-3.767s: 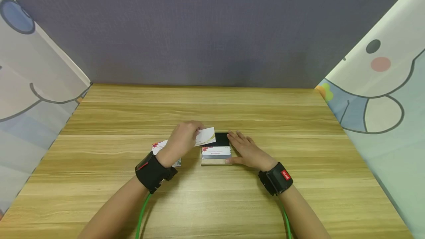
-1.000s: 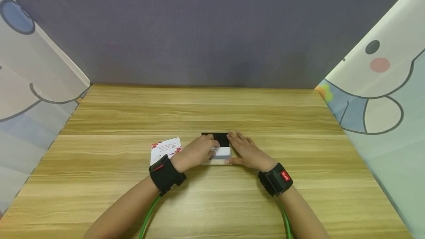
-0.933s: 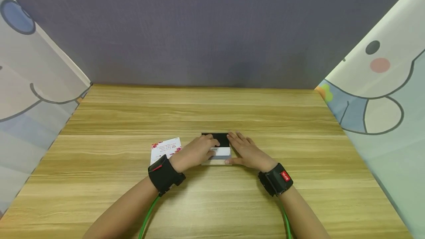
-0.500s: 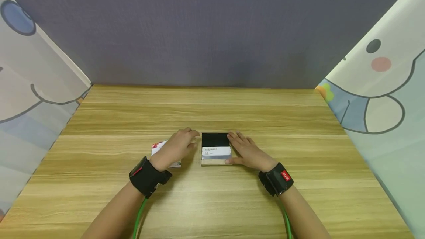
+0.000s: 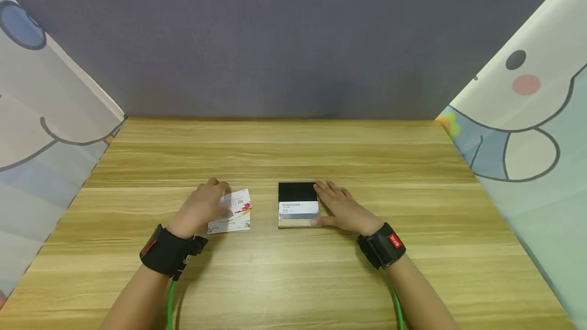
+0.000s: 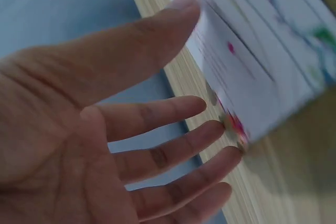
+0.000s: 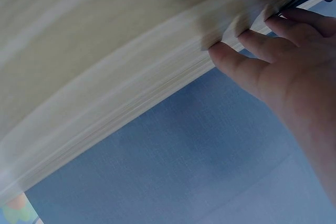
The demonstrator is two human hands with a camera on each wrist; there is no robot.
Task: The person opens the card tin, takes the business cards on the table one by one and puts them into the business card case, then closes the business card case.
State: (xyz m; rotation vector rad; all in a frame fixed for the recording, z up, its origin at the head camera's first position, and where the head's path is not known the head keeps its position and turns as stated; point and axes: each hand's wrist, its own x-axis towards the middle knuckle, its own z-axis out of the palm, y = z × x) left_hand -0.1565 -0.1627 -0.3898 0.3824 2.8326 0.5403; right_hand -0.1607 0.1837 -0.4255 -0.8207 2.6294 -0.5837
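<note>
My left hand (image 5: 202,208) is over the left side of a few business cards (image 5: 237,200), printed with red flowers. In the left wrist view its thumb reaches over the cards (image 6: 231,35), and the other fingers, gently bent and spread, come to their edge. To the right lies a flat card case (image 5: 297,189) with a black upper half; a white card (image 5: 298,206) sits in its lower part. Along the case's right edge rests my right hand (image 5: 343,211), fingers extended and thumb at the lower corner. The right wrist view shows its fingertips (image 7: 218,51) down on the table.
Both hands work on a wood-grain table (image 5: 293,274). A dark grey panel (image 5: 284,39) rises behind its far edge, and cartoon-printed cloths (image 5: 513,157) hang at both sides. A green cable (image 5: 170,304) trails from the left wrist band (image 5: 167,251).
My left hand brought a card to the case, left it there, and moved back left to the loose cards. The case now shows a different white card. The right hand stayed put.
</note>
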